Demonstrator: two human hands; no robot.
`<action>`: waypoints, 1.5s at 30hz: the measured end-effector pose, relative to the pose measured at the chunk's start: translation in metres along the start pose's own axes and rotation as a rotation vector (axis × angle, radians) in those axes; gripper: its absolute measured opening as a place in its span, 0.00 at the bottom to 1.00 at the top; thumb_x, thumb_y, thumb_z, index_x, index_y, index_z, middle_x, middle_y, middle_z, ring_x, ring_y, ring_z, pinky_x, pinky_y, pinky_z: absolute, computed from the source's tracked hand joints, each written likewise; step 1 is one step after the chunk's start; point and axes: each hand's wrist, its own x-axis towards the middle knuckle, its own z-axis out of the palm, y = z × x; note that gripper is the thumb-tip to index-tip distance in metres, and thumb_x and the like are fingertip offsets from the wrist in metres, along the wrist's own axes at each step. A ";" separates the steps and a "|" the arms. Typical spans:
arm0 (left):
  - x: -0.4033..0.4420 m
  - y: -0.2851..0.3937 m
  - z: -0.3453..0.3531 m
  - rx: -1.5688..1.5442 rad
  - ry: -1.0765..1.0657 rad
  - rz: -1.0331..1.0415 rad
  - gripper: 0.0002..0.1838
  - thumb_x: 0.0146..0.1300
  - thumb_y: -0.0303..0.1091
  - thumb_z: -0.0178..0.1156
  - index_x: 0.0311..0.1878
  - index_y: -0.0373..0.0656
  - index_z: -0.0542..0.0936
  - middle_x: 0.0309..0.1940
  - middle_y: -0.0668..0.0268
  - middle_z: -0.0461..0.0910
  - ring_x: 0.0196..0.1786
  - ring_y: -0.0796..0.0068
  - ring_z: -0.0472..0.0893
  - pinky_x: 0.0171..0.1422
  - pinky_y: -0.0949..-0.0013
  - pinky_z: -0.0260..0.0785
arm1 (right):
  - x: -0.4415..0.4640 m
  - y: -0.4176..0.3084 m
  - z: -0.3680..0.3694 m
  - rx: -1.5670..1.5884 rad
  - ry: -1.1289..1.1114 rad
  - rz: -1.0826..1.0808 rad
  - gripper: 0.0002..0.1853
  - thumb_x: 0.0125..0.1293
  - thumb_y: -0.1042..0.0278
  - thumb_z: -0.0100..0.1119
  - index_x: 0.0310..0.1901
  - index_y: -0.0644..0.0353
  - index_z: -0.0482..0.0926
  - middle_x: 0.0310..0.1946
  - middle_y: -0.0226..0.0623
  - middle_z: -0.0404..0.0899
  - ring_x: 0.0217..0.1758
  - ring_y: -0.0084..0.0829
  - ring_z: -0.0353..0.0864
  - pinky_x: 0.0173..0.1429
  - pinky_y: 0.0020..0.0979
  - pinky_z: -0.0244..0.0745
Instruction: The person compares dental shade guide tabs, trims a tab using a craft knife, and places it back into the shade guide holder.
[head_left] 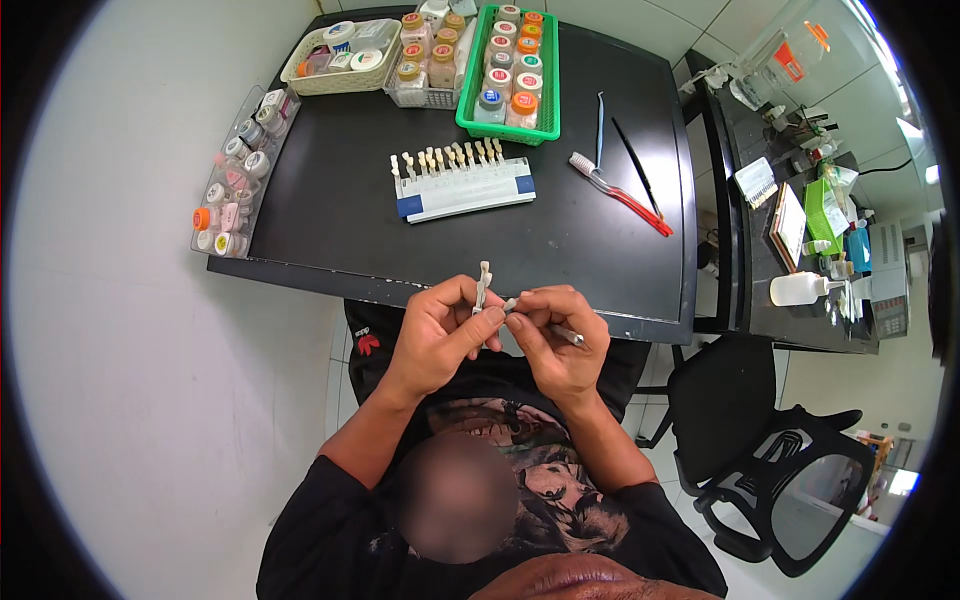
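My left hand [437,338] is closed on a dental shade tab [484,278], held upright with its tooth-shaped tip above the fingers. Close beside it, my right hand [565,345] pinches a small tooth-coloured piece [510,305] between thumb and fingertips. A slim metal tool [570,336] lies across the right hand's fingers, its end sticking out to the right; its kind is hidden. Both hands are in front of the table's near edge. Beyond them, a shade guide [465,190] with a row of tooth-shaped tabs rests on the black table [330,210].
A green basket [550,125] of small jars stands at the back, with other jar baskets [425,97] beside it. A clear box of jars [275,150] lines the left edge. At right lie a toothbrush [620,195], a blue tool [600,130] and a thin black tool [632,155].
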 end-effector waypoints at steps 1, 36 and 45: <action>0.000 0.000 0.000 -0.006 -0.015 -0.005 0.08 0.79 0.31 0.70 0.51 0.36 0.84 0.39 0.67 0.87 0.35 0.82 0.87 0.32 0.80 0.72 | 0.000 0.000 -0.001 -0.010 -0.003 -0.009 0.15 0.63 0.84 0.80 0.49 0.64 0.88 0.38 0.34 0.89 0.29 0.17 0.77 0.34 0.24 0.71; 0.145 0.047 -0.001 0.178 -0.199 0.093 0.08 0.77 0.32 0.73 0.49 0.42 0.83 0.42 0.70 0.88 0.41 0.77 0.91 0.38 0.75 0.75 | 0.147 -0.003 -0.041 0.083 -0.120 0.046 0.08 0.82 0.70 0.67 0.52 0.67 0.84 0.36 0.30 0.85 0.31 0.14 0.76 0.35 0.21 0.70; 0.199 0.030 -0.012 0.207 -0.204 0.145 0.09 0.76 0.29 0.73 0.52 0.40 0.82 0.41 0.70 0.84 0.42 0.79 0.89 0.43 0.74 0.80 | 0.189 0.054 -0.040 0.305 -0.166 0.232 0.13 0.81 0.65 0.69 0.55 0.67 0.86 0.36 0.28 0.85 0.33 0.14 0.76 0.37 0.20 0.69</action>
